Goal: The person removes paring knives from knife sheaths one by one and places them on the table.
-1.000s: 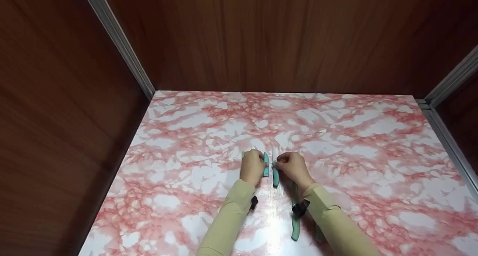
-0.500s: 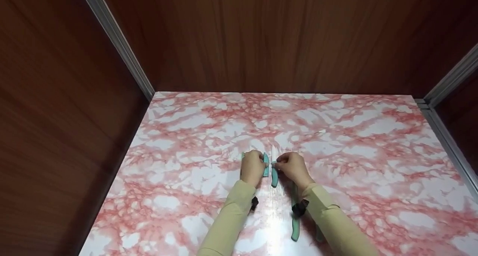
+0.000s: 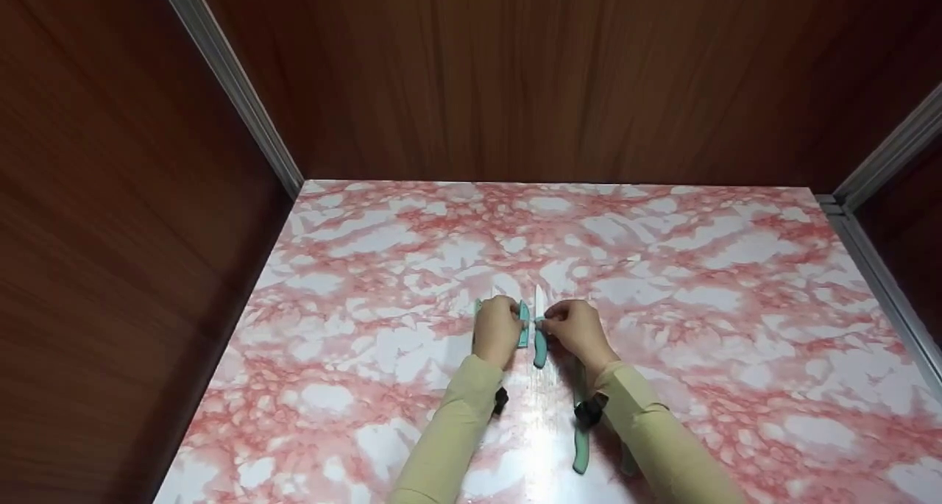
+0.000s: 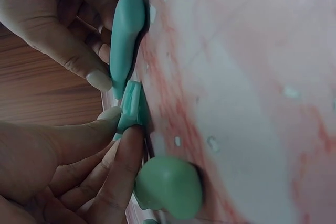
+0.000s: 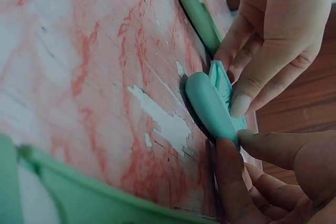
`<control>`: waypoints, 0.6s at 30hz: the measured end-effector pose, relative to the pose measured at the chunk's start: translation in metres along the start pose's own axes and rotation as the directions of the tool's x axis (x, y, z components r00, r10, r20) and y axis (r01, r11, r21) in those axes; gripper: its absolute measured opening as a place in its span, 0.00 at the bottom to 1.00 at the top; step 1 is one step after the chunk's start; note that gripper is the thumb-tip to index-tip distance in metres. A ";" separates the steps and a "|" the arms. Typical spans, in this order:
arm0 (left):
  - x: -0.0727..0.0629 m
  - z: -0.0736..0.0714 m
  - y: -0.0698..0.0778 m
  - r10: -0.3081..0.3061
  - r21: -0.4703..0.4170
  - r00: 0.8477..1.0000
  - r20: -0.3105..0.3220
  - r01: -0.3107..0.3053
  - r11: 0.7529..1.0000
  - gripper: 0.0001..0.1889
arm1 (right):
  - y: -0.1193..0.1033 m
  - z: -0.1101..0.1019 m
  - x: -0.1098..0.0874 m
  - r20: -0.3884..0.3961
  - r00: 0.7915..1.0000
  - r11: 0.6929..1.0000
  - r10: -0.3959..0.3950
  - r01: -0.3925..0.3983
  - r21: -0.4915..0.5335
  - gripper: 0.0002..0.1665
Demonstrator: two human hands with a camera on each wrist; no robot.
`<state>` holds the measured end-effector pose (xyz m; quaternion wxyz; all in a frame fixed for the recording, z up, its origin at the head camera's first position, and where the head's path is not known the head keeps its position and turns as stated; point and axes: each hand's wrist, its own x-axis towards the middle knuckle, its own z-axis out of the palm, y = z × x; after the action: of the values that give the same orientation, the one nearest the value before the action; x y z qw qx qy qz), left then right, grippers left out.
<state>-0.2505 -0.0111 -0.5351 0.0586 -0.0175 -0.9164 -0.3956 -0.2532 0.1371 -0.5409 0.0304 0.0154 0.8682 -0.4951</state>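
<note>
My left hand (image 3: 499,331) pinches a teal blade sheath (image 3: 523,329) between thumb and fingertips. Just to its right, a small knife (image 3: 541,351) with a teal handle and pale pointed blade is pinched by my right hand (image 3: 581,333) near where handle meets blade. Its blade points away from me. In the left wrist view the sheath (image 4: 132,107) and the knife handle (image 4: 126,35) lie close together, low over the table. The right wrist view shows the handle (image 5: 207,103) overlapping the sheath (image 5: 222,85). Both wrists wear a small black camera.
Beside my left hand lies another green handle (image 4: 170,187). A longer green handle (image 3: 581,449) lies under my right wrist, with a second green piece (image 3: 629,460) partly hidden by the sleeve. Brown wood panels (image 3: 515,77) bound the red-and-white marbled table (image 3: 412,254) at the back and sides.
The knife has shifted slightly left toward the sheath and turned a little, and its blade shows more clearly now. My left hand and the sheath have hardly moved.
</note>
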 end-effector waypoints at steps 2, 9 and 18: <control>0.000 0.000 0.000 0.004 0.003 1.000 -0.006 -0.004 1.000 0.04 | 0.000 0.000 0.000 -0.001 1.000 1.000 0.006 -0.006 0.001 0.08; -0.001 0.001 -0.001 0.001 -0.002 1.000 -0.006 -0.001 1.000 0.03 | 0.000 0.001 0.000 0.000 1.000 1.000 0.016 -0.016 -0.002 0.08; 0.000 0.000 0.000 0.007 0.019 1.000 0.003 -0.007 1.000 0.03 | 0.000 0.001 0.000 0.007 0.999 0.999 0.036 -0.036 0.041 0.09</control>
<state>-0.2504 -0.0111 -0.5353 0.0588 -0.0205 -0.9202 -0.3866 -0.2527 0.1366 -0.5414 0.0416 0.0302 0.8573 -0.5123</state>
